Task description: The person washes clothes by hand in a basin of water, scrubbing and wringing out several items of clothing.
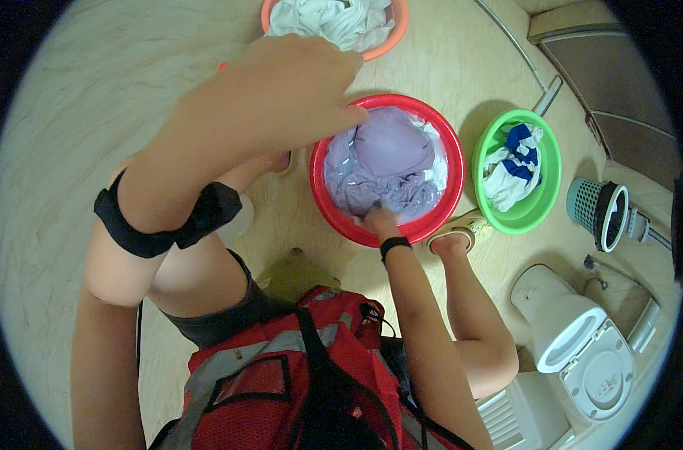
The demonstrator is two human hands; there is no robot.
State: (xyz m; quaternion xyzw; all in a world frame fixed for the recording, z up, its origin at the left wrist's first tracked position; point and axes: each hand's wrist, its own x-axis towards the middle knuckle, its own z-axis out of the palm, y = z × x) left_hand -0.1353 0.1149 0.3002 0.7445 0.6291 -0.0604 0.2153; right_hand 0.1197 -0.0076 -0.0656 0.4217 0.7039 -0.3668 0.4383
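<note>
A red plastic basin [459,163] stands on the floor before me, holding soaked lilac cloth [395,143] in water, with white fabric [437,163] at its right side. My right hand [382,219], a black band on its wrist, reaches over the near rim into the wet cloth; its fingers are mostly hidden, so their grip is unclear. Raised nearer the camera, my left hand [302,93] overlaps the basin's upper left rim in view. Its thumb is apart from the bent fingers, and nothing shows in it.
An orange basin [400,28] with white laundry is beyond. At right are a green basin [552,169] holding white and blue clothes, a lidded-open toilet [569,332], a teal perforated bin [583,205] and a white slatted plastic item [502,422]. My clog [473,228] is beside the red basin.
</note>
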